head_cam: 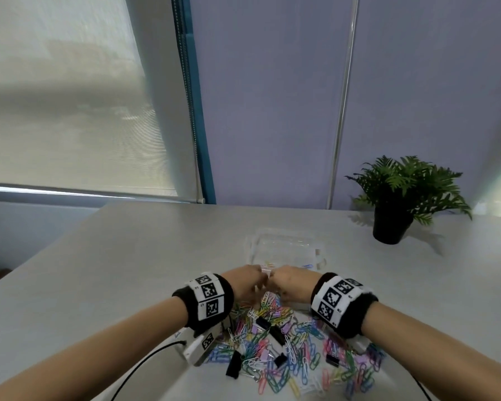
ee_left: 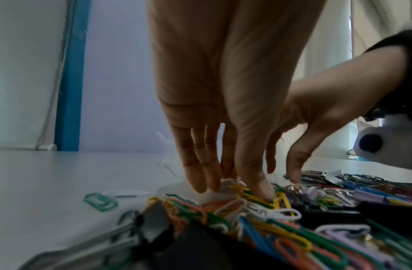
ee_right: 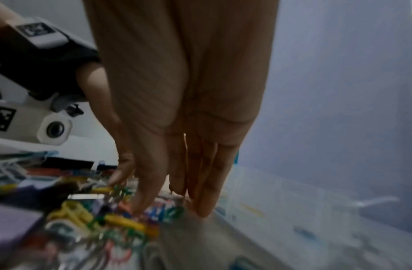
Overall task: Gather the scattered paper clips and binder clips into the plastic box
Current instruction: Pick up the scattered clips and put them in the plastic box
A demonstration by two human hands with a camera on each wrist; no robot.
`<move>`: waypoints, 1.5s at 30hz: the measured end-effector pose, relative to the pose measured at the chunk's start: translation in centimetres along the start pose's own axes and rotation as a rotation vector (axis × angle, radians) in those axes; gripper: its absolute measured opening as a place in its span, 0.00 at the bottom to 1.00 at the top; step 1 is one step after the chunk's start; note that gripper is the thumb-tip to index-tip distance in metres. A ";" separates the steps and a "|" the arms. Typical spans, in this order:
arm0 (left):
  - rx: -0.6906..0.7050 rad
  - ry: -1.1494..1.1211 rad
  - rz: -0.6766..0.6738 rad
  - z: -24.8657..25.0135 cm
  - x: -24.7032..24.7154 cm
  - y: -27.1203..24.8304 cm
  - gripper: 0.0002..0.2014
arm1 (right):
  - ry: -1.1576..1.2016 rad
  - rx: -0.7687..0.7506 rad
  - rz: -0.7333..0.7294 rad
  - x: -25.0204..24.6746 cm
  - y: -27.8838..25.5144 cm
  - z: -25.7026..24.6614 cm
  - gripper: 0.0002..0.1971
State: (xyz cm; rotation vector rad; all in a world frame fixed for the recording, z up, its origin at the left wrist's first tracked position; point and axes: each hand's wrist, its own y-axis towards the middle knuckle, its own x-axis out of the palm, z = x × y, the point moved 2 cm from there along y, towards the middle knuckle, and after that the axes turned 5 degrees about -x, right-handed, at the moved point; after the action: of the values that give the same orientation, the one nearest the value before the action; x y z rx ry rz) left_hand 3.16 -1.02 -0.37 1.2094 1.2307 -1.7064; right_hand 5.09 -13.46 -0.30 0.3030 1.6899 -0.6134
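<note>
A heap of coloured paper clips (head_cam: 287,351) mixed with black binder clips (head_cam: 233,363) lies on the white table (head_cam: 128,256) close in front of me. Just beyond it stands the clear plastic box (head_cam: 318,253), with a few clips inside. My left hand (head_cam: 245,280) and right hand (head_cam: 292,285) sit side by side at the heap's far edge, next to the box. In the left wrist view the left hand (ee_left: 235,184) points straight down, its fingertips (ee_left: 262,191) touching yellow clips. The right hand (ee_right: 172,201) also points straight down onto the clips, with the box wall (ee_right: 293,210) to its right.
A potted fern (head_cam: 399,195) stands at the back right of the table. A black cable (head_cam: 145,363) runs along the table under my left forearm. A window blind and a lilac wall close off the far side.
</note>
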 end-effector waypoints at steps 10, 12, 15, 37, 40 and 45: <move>-0.035 -0.060 -0.047 0.6 0.8 0.3 0.14 | 0.173 0.081 0.024 1.2 -1.0 0.7 0.11; -0.030 -0.042 -0.068 0.7 0.6 0.2 0.14 | 0.227 0.083 0.060 1.3 -1.3 1.0 0.11; -0.009 -0.067 -0.094 0.7 0.2 -0.1 0.14 | 0.265 0.077 0.084 1.2 -1.8 1.0 0.10; -0.046 -0.475 0.177 -2.3 -6.5 2.0 0.09 | 0.954 0.242 0.554 -5.7 -3.9 6.2 0.08; -0.119 -0.333 0.135 -2.0 -6.9 3.4 0.08 | 0.887 0.277 0.617 -6.4 -2.7 6.3 0.08; -0.099 -0.351 0.093 -2.6 -6.4 3.1 0.13 | 0.670 0.293 0.575 -6.0 -1.2 6.4 0.10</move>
State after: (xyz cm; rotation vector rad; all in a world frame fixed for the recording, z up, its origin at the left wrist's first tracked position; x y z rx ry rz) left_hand 8.73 0.58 4.43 0.8506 1.0158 -1.6811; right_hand 11.06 -17.19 5.07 1.2680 2.0015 -0.3314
